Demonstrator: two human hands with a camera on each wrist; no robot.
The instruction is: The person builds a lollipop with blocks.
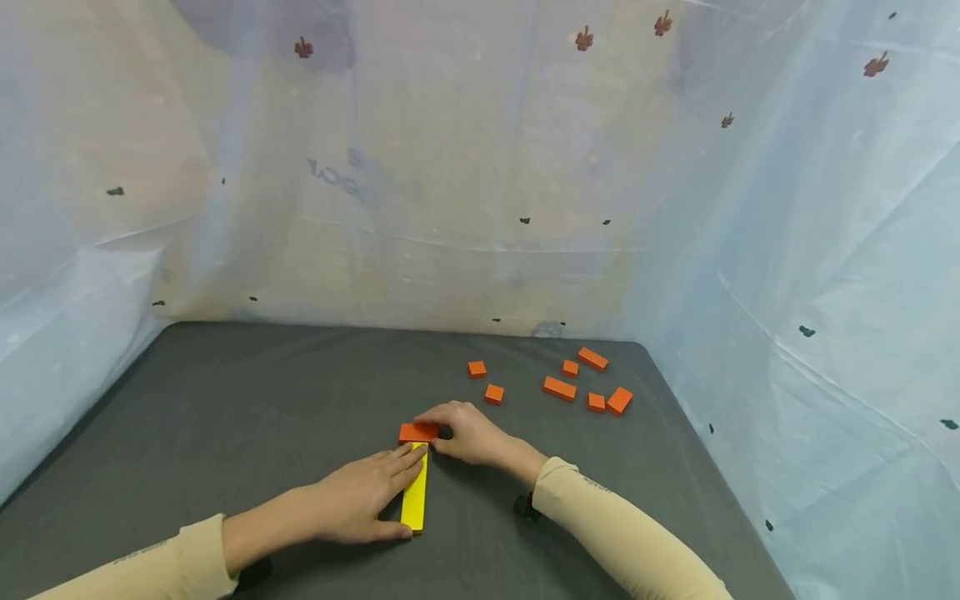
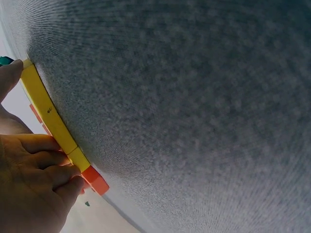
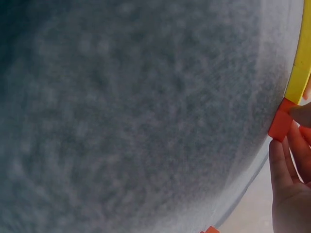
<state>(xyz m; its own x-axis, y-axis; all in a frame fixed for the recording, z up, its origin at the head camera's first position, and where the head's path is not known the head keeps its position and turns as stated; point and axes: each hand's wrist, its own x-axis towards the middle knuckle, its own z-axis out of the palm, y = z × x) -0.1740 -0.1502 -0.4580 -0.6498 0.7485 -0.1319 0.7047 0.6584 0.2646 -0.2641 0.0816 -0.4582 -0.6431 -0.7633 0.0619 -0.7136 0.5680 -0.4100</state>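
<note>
Yellow long bar (image 1: pixel 414 504) lies under the straight-fingered left hand (image 1: pixel 360 500); the right hand (image 1: pixel 468 434) pinches 1 orange oblong block (image 1: pixel 411 432) (touching the bar).

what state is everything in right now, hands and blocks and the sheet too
yellow strip: lying flat, seam near its far end
near orange block: crosswise at the strip's far end, touching it
seven other orange blocks: scattered, lying loose on the table
left hand: fingers extended, touching the strip
right hand: pinching the near orange block
plastic sheet: hanging, creased
</note>
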